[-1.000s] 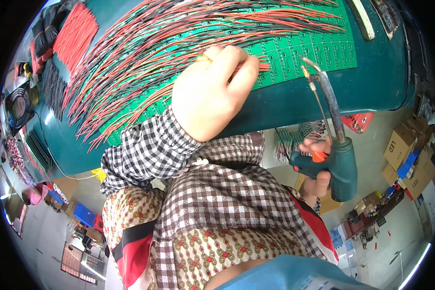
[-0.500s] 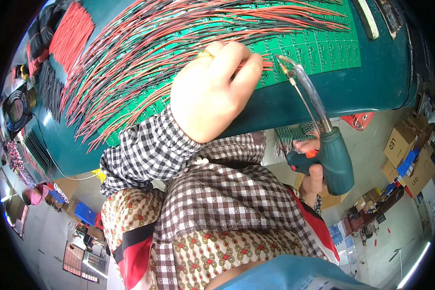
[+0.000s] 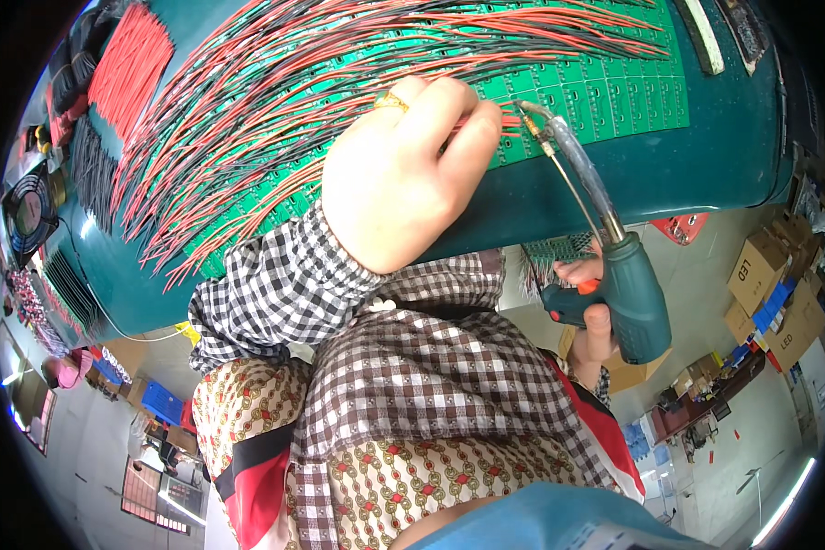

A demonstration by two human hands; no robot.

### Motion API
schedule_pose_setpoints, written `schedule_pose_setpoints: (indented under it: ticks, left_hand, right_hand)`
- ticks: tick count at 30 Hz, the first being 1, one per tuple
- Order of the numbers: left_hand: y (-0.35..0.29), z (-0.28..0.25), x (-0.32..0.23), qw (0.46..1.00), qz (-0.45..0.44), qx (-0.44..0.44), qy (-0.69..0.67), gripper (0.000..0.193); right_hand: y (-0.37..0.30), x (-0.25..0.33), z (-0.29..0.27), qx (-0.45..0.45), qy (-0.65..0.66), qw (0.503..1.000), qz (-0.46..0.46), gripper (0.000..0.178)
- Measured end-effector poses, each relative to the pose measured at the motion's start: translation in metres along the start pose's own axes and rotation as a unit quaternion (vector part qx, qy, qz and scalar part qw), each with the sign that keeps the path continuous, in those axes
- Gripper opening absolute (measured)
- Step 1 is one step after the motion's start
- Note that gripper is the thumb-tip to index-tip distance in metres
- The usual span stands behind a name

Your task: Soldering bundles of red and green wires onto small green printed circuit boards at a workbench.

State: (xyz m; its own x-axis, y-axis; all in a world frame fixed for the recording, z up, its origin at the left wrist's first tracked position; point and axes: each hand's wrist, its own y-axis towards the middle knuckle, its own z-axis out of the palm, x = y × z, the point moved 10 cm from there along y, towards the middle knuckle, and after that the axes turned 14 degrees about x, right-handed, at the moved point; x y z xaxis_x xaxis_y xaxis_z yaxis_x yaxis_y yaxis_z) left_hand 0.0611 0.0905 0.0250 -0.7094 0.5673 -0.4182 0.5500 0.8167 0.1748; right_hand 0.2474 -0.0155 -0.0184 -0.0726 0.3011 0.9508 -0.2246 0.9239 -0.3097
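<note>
My left hand (image 3: 399, 174) is closed in a pinch over red wires (image 3: 510, 126), whose ends stick out past the fingertips above a green circuit board panel (image 3: 614, 92). My right hand (image 3: 596, 332) grips a dark green soldering gun (image 3: 637, 302) by its handle, below the table's near edge. Its bent metal tube and thin feed rod rise to the board, and the tip is close beside the wire ends. Whether tip and wires touch is too small to tell. Many red and black wires (image 3: 275, 119) lie across the panel, left of and beyond my left hand.
Bundles of red wires (image 3: 130, 69) and black wires (image 3: 92, 165) lie on the green tabletop (image 3: 706, 170) at the left, near a small fan (image 3: 32, 211). A pale bar (image 3: 701, 37) lies at the far right. Cardboard boxes (image 3: 756, 275) stand on the floor at right.
The soldering gun has shifted slightly to the left, its tip a little nearer the left hand's fingers. My left hand stays almost in place, still pinching the wires.
</note>
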Motion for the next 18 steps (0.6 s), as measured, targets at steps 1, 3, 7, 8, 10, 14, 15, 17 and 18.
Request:
schedule_pose_setpoints:
  ticks: [1,3,7,8,10,14,15,17,18]
  left_hand:
    - [0.000,0.000,0.000,1.000,0.000,0.001,0.000,0.029]
    - [0.000,-0.001,0.000,1.000,0.002,-0.001,0.002,0.029]
    - [-0.001,0.000,0.000,1.000,0.006,0.001,0.001,0.029]
    - [-0.001,0.000,-0.001,1.000,0.013,0.000,0.009,0.027]
    - [0.000,0.001,-0.002,1.000,0.020,-0.002,0.016,0.025]
    - [-0.002,0.001,-0.002,1.000,0.022,-0.008,0.017,0.025]
    - [-0.002,0.002,-0.002,1.000,0.022,-0.006,0.018,0.025]
    - [-0.001,0.002,-0.003,0.999,0.022,-0.005,0.023,0.025]
    - [-0.001,0.002,-0.003,0.999,0.021,-0.005,0.027,0.026]
  right_hand:
    - [-0.001,0.000,-0.001,-0.003,-0.004,1.000,0.004,0.076]
    - [-0.001,-0.002,0.000,0.003,-0.007,1.000,0.006,0.077]
    - [-0.001,-0.002,0.000,0.025,-0.029,0.999,-0.002,0.079]
    - [-0.001,0.001,0.002,0.025,-0.030,0.999,-0.002,0.079]
    - [-0.004,0.010,-0.001,-0.020,-0.019,1.000,-0.005,0.079]
    - [-0.006,0.006,-0.002,-0.019,-0.013,1.000,-0.002,0.078]
    - [-0.007,0.006,-0.003,-0.021,-0.013,1.000,-0.001,0.079]
    - [-0.007,0.006,-0.003,-0.023,-0.012,1.000,-0.001,0.079]
    - [-0.006,0.008,-0.003,-0.022,-0.014,1.000,0.001,0.079]
